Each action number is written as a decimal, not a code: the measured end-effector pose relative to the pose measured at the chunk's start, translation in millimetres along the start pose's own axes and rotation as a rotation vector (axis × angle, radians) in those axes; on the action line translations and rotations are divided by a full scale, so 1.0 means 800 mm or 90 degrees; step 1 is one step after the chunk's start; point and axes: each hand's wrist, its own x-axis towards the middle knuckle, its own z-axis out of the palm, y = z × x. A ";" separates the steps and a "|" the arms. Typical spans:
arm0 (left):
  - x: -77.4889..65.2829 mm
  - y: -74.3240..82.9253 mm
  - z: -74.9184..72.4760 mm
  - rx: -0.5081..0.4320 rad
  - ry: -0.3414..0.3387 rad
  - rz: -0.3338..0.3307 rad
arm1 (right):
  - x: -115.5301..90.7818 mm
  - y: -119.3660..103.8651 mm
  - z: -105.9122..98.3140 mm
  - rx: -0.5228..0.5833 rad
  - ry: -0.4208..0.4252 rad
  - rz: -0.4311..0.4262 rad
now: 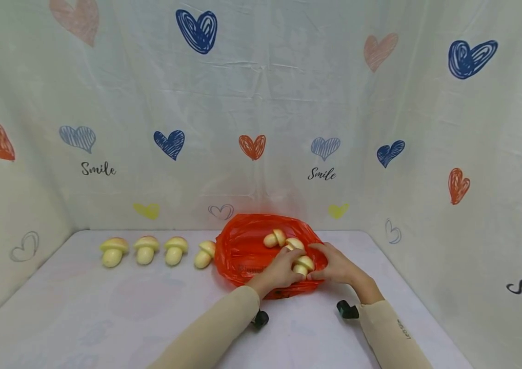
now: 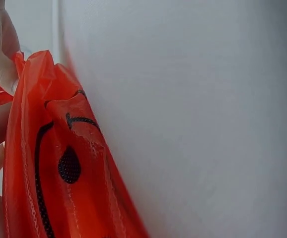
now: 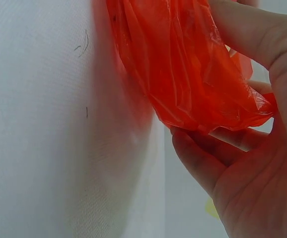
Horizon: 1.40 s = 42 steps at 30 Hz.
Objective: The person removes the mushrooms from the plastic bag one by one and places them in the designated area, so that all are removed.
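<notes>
A red plastic bag lies opened out at the back of the table, with several yellow toy mushrooms inside, one of them toward the back. Reaching over the bag's front rim, my left hand has its fingers and thumb around a toy mushroom at the right side. My right hand holds the bag's right edge, its fingers bent around the plastic. In the left wrist view, the bag's front with black print covers part of the hand.
To the left of the bag, toy mushrooms stand in a row, and another mushroom leans by the bag's left side. A white curtain with printed hearts hangs behind and beside the table.
</notes>
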 end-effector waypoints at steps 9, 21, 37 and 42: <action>0.002 -0.002 0.003 -0.010 0.010 -0.004 | 0.000 -0.002 -0.001 -0.002 -0.002 -0.002; 0.000 0.003 -0.006 -0.003 0.028 -0.009 | 0.000 -0.002 -0.002 -0.013 0.001 -0.007; -0.036 0.002 -0.040 -0.055 0.080 0.009 | -0.002 -0.002 0.001 -0.023 0.008 -0.002; -0.054 0.002 -0.052 -0.060 0.098 0.026 | -0.001 -0.001 -0.001 -0.029 0.009 -0.002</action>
